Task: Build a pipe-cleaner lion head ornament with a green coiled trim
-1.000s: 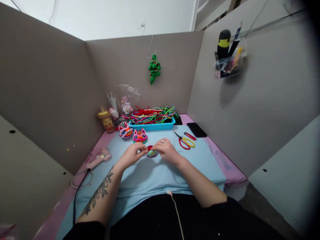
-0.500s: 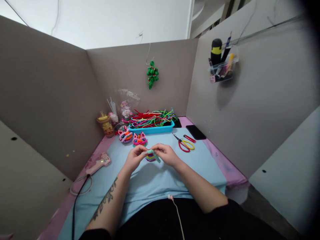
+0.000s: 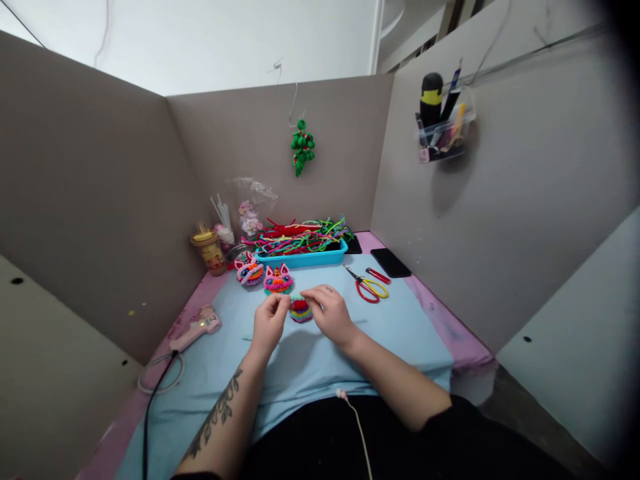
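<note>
My left hand [image 3: 271, 321] is closed, thumb and forefinger pinching a mint-green pipe cleaner piece [image 3: 296, 296]. My right hand [image 3: 330, 312] pinches the same piece from the other side, its fingers bent over the top. Fingers hide much of it. Just below, between the hands, is a small rounded piece in red, yellow and other coloured stripes [image 3: 301, 312]; I cannot tell whether it is held or rests on the cloth. Beyond my fingers sit two pink fuzzy animal heads with ears, one with an orange horn [image 3: 279, 279], the other [image 3: 249, 269] to its left.
A blue tray [image 3: 305, 259] of colourful pipe cleaners stands at the back. Scissors [image 3: 369, 288], a red cutter [image 3: 379, 276] and a phone [image 3: 391, 263] lie on the right. A pink glue gun [image 3: 196, 329] with its cable and a drink cup [image 3: 210, 252] are on the left.
The mint-green piece no longer hangs down in front of the striped piece, so its red part shows. My hands have shifted slightly apart, the left one turned more upright.
</note>
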`<state>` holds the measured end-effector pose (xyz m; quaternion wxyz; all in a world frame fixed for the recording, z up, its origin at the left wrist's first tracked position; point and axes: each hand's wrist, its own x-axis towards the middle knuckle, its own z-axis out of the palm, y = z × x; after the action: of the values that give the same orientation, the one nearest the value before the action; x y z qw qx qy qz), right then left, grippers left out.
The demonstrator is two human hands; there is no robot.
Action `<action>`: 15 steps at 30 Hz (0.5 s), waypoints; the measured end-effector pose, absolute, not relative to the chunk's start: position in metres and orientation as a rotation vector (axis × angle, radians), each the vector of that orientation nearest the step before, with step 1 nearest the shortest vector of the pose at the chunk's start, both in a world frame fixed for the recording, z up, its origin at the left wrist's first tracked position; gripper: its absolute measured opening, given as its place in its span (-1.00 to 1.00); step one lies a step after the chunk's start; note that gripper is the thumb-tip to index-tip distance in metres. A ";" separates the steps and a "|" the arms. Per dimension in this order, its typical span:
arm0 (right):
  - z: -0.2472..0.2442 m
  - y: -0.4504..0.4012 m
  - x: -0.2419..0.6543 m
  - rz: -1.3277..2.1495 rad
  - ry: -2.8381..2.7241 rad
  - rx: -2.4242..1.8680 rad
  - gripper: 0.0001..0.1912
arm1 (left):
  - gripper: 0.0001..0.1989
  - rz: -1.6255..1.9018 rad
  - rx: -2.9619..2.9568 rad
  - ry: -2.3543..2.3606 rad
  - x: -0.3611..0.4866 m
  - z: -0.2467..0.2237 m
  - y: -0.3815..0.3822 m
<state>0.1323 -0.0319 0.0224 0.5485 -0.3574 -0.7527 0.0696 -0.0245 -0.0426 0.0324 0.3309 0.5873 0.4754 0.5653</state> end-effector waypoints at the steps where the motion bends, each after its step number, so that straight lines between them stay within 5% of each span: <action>1: 0.022 -0.033 0.132 0.125 -1.799 -0.849 -0.79 | -0.69 1.477 1.468 1.250 -0.024 0.032 -0.043; 9: 0.016 -0.032 0.132 -0.096 -1.894 -0.907 -0.77 | -0.66 1.419 1.189 1.208 -0.022 0.020 -0.038; 15: 0.014 -0.023 0.137 -0.048 -1.942 -1.064 -0.75 | -0.79 1.410 1.854 1.440 -0.032 0.014 -0.039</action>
<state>0.1370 -0.0228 0.0140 0.4469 -0.4296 -0.7844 -0.0195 -0.0323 -0.0393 0.0143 0.2001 0.6632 0.5153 0.5046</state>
